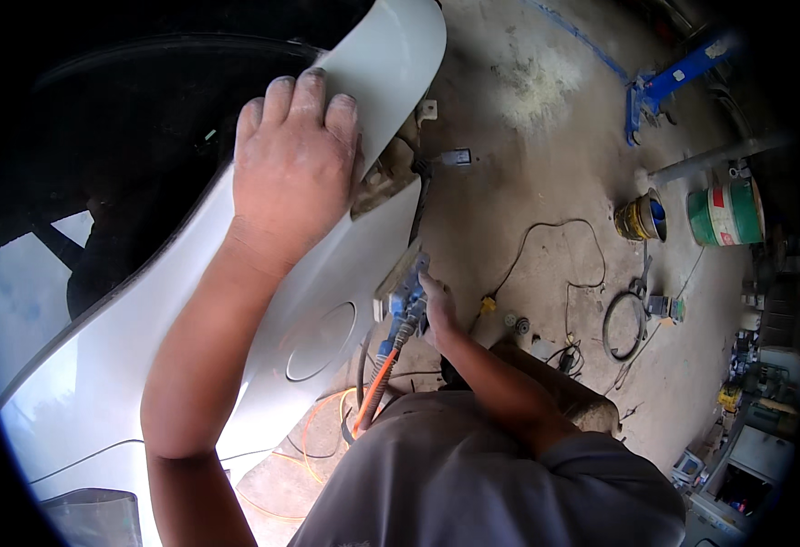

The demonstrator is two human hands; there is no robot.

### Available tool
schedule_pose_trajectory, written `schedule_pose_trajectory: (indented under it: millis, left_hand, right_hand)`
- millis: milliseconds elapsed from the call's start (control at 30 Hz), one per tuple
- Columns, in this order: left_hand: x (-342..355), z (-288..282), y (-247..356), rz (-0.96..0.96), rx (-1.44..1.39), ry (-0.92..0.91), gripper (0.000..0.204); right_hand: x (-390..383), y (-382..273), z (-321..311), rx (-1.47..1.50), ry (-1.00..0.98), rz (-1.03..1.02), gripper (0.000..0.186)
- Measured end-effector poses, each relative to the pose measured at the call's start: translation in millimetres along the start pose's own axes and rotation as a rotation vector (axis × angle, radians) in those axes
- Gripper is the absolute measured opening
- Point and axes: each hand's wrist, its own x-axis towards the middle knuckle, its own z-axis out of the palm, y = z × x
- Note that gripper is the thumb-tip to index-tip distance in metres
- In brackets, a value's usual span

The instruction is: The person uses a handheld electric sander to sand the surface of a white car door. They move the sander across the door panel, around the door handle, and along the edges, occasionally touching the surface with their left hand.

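Observation:
My left hand (295, 164), dusty with white powder at the fingertips, lies on the upper body of a white car (336, 278), beside the dark rear window (145, 118). Its fingers are stretched over the panel and hold nothing. Lower down, my right hand (438, 312) grips a blue sander (407, 294), whose long flat pad faces the car's side panel; whether the pad touches the paint I cannot tell. An orange hose and a ribbed grey hose (380, 387) run down from the tool. Left of the sander is the round fuel flap (321, 342).
An open lamp recess (386, 178) shows near the panel's corner. On the concrete floor to the right lie a black cable (546, 226), a coiled ring (623, 325), a yellow bucket (642, 217) and a green drum (727, 212). A blue jack-like stand (683, 73) is farther back.

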Motion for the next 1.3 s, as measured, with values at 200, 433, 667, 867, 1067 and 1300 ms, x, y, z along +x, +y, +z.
schedule_pose_trajectory:
  millis: [200,433,667,867,1067,1300]
  left_hand:
    - [9,-3,10,-0.006,-0.004,0.001,0.036]
    - [8,-7,8,0.044,0.109,0.047,0.031]
    - [10,-6,16,-0.008,0.053,-0.024,0.042]
    - [7,-8,11,0.029,0.113,-0.034,0.041]
    - [8,-7,15,0.010,0.097,-0.033,0.040]
    - [9,-5,13,0.049,0.083,0.005,0.042]
  right_hand:
    - [12,9,-11,-0.167,0.197,-0.105,0.035]
    - [-12,-15,10,-0.136,0.049,-0.153,0.042]
    - [24,14,-19,-0.153,0.210,-0.072,0.045]
    - [7,21,5,-0.145,0.196,-0.202,0.049]
    - [25,7,-10,-0.172,0.193,-0.101,0.054]
    - [9,3,-6,-0.163,0.257,-0.109,0.046]
